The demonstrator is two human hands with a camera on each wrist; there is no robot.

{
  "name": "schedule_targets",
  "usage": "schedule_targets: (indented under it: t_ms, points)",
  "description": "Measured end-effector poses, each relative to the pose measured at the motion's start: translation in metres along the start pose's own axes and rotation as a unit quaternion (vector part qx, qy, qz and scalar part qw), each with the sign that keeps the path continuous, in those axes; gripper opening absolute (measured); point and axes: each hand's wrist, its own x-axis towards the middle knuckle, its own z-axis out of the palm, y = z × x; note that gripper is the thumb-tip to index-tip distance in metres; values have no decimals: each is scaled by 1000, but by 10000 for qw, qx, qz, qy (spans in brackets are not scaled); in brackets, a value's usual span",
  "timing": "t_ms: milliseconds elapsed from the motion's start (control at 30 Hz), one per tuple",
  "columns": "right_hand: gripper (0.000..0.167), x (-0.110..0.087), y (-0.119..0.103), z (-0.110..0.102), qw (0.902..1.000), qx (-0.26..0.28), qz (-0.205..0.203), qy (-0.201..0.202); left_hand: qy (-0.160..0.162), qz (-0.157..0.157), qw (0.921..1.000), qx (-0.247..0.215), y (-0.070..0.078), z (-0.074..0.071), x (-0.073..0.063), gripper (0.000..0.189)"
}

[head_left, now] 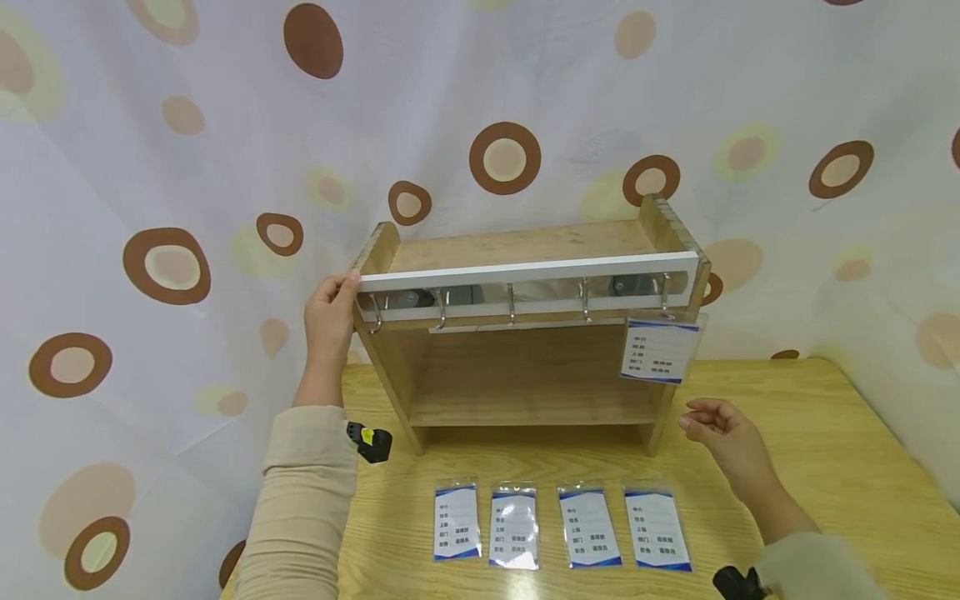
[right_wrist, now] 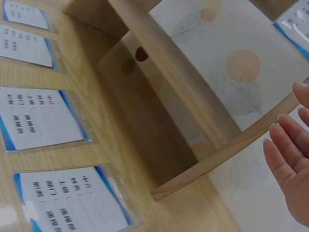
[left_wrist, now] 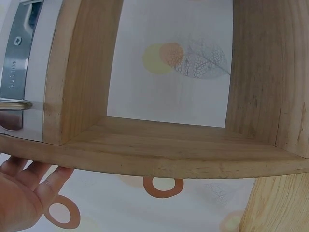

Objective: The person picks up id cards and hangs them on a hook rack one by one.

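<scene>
My left hand (head_left: 331, 321) grips the upper left corner of a wooden shelf (head_left: 525, 375), at the end of the white hook rail (head_left: 551, 269). In the left wrist view the fingers (left_wrist: 36, 176) rest against the side board's outer face; the thumb is hidden there. Several metal hooks line the rail. A clear-sleeved badge (head_left: 660, 350) hangs from the rightmost hook. My right hand (head_left: 731, 442) hovers below and to the right of that badge, fingers loosely bent, holding nothing. In the right wrist view its fingers (right_wrist: 289, 145) are beside the shelf's side board.
Several more badges lie in a row on the wooden table (head_left: 810, 417) before the shelf, among them a leftmost badge (head_left: 457, 521) and a rightmost badge (head_left: 657, 529). Behind the shelf hangs a white cloth (head_left: 570, 75) with brown circles.
</scene>
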Motion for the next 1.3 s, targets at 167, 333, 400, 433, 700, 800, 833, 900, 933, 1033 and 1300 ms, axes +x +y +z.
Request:
schedule_targets:
  t_ms: [167, 333, 400, 433, 700, 800, 833, 900, 933, 1033, 1300]
  points:
    - [35, -13, -6, 14, 9976, -593, 251, -244, -50, -37, 10000, 55, 0, 0, 0, 38]
    - [45, -27, -23, 30, 9925, -907, 761, -288, -68, -49, 10000, 41, -1, 0, 1, 40]
    - [50, -30, -26, 34, 9868, -1193, 1024, -377, -58, -60, 10000, 23, -1, 0, 1, 40]
    - [50, -31, -26, 35, 9850, -1253, 1108, -433, -51, -58, 10000, 21, -1, 0, 1, 40]
    - [48, -36, -13, 38, 9756, -1601, 1309, -739, -105, -20, 9999, -17, -2, -1, 2, 39]
    - [45, -37, -5, 39, 9727, -1697, 1343, -842, -96, 3, 10000, -27, -2, 0, 2, 39]
    - [44, -37, -2, 39, 9710, -1759, 1360, -878, -94, 5, 9999, -53, -2, 0, 2, 38]
    - [42, -37, 5, 38, 9682, -1851, 1380, -967, -81, 18, 9999, -78, -2, 0, 2, 38]
    - [42, -37, 8, 38, 9670, -1890, 1382, -1002, -78, 18, 9999, -91, -2, 0, 2, 38]
    - [43, -38, 17, 37, 9632, -1988, 1478, -1045, -86, 11, 9999, -104, -2, 0, 2, 38]
    - [54, -40, 28, 38, 9517, -2415, 1583, -1041, -61, 81, 9998, -165, -2, 1, 1, 37]
